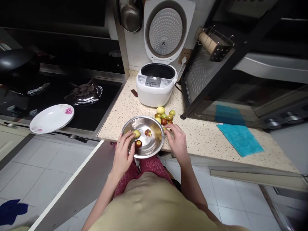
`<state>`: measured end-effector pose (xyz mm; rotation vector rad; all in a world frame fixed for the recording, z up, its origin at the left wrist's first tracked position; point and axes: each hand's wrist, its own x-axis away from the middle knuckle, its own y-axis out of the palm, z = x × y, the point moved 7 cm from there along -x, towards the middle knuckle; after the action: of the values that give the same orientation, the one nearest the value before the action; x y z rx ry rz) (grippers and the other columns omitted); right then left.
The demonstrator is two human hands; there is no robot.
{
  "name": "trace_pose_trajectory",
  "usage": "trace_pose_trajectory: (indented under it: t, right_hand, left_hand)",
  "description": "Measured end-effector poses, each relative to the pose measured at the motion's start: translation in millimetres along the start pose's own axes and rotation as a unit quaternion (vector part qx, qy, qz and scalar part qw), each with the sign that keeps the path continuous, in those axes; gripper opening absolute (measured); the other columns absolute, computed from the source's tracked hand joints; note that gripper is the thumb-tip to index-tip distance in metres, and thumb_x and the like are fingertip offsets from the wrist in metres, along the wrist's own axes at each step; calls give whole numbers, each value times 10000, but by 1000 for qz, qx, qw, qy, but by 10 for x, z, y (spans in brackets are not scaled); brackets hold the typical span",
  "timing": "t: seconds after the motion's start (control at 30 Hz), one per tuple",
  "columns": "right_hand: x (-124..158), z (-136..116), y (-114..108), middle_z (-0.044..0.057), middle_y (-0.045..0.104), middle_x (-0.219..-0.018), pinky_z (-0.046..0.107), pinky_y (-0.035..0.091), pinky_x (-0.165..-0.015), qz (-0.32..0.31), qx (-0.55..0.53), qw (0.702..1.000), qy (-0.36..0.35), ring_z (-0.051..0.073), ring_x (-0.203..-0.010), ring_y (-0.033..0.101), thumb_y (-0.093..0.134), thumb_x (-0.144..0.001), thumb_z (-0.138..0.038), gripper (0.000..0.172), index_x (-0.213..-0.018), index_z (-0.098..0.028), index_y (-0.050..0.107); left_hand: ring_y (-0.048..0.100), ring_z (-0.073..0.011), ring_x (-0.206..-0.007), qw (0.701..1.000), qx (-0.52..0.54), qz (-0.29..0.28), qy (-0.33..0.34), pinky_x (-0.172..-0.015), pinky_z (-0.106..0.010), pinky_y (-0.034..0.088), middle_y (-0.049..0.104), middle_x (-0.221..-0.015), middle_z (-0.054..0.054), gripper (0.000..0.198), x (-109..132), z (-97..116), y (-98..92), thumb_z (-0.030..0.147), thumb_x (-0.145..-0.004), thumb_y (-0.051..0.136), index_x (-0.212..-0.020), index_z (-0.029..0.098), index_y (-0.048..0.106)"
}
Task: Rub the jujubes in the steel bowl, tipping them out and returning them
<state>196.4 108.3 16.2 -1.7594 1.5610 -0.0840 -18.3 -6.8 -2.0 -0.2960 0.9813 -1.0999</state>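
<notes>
- Pale yellow shirt [144,205] nearest the camera, with red patterned trousers [154,165] beyond it, below the front edge of the bench [199,138].
- Steel bowl [156,144] at the bench's front edge, near the front left corner; its near rim shows past that edge.
- Three fruits lie in the bowl: one yellow-green [137,134], one mottled red and yellow [148,132], one dark brown [138,144].
- Left hand [125,147] over the bowl's left rim, fingers loosely bent, tips at the yellow-green fruit, thumb near the brown one — no telling whether it grips either.
- Right hand [176,139] between the bowl's right rim and a pile [164,116] of green and brown fruit, fingers and thumb brought together; what they pinch, if anything, is hidden.
- Pile just behind the bowl's right side, in front of the cooker [154,96].
- White cooker towards the bench's back edge, lid [166,32] raised.
- Teal cloth [240,139] near the front edge, towards the right end — before the oven [269,77].
- Left of the bench, a flowered plate [51,118] on the hob's [89,118] front edge.
</notes>
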Motion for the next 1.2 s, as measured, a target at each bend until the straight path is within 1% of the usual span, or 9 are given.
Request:
trace_pose_trajectory:
  t: [0.1,0.23,0.33,0.47,0.57,0.67,0.83,0.97,1.2]
  right_hand:
    - [22,192,21,116,721,-1140,483,537,-1017,-2,26,1000,7,289,-1130,654,525,-965,-160,220,-1097,-218,692]
    - [52,320,183,119,705,-1252,510,507,-1073,-45,41,998,0,289,-1213,618,517,-914,-100,347,-1203,-208,676]
    - [64,337,254,112,700,-1241,492,508,-1067,-58,58,997,1,284,-1211,607,485,-878,-43,436,-1240,-203,668]
    - [72,348,274,125,691,-1174,468,530,-995,-58,94,994,14,301,-1157,601,520,-856,-39,409,-1217,-173,658]
    - [81,378,239,130,683,-1136,471,540,-947,-38,103,994,30,313,-1113,604,563,-862,-92,335,-1178,-170,642]
    - [86,368,122,125,682,-1077,481,544,-918,16,98,994,37,317,-1065,614,580,-874,-149,274,-1142,-182,628]
    - [93,86,-128,118,683,-1107,482,551,-929,87,54,995,1,299,-1059,631,584,-933,-213,329,-1260,-203,619]
    - [84,-228,-81,100,688,-1160,469,547,-1000,33,-14,998,-45,283,-1132,648,592,-951,-211,326,-1269,-257,652]
    - [149,-412,393,88,700,-1188,420,577,-935,-131,-66,988,-42,258,-1075,688,594,-951,-192,281,-1228,-234,610]
  left_hand:
    - [565,-253,-1382,1000,-2,1,-2,-1290,-593,280,619,-1422,-92,377,-3,-5,8,205,-1055,477,-1423,260,535]
    - [566,-251,-1375,1000,-3,1,-4,-1288,-588,287,611,-1427,-99,390,0,-8,11,200,-1054,479,-1437,257,524]
    - [560,-250,-1381,1000,-5,-1,-7,-1296,-581,273,606,-1434,-97,398,7,-5,15,197,-1052,483,-1443,263,518]
    - [554,-246,-1386,1000,-11,-6,-8,-1302,-574,261,603,-1437,-93,401,17,0,25,193,-1053,482,-1447,264,511]
    - [560,-250,-1379,1000,-15,-3,0,-1296,-578,274,604,-1431,-95,398,22,7,25,191,-1052,477,-1442,262,512]
    - [554,-256,-1389,1000,-18,-1,2,-1291,-574,290,601,-1437,-94,398,25,-5,32,192,-1051,475,-1440,267,512]
    - [556,-252,-1387,1000,-20,-2,3,-1292,-572,284,614,-1424,-96,394,27,-3,48,187,-1052,465,-1437,265,509]
    - [568,-254,-1382,1000,-31,4,-4,-1279,-567,313,627,-1413,-94,389,20,24,30,195,-1051,465,-1428,269,523]
    - [547,-248,-1408,999,-38,-11,-9,-1279,-561,315,616,-1433,-101,399,23,43,28,194,-1054,466,-1446,259,501]
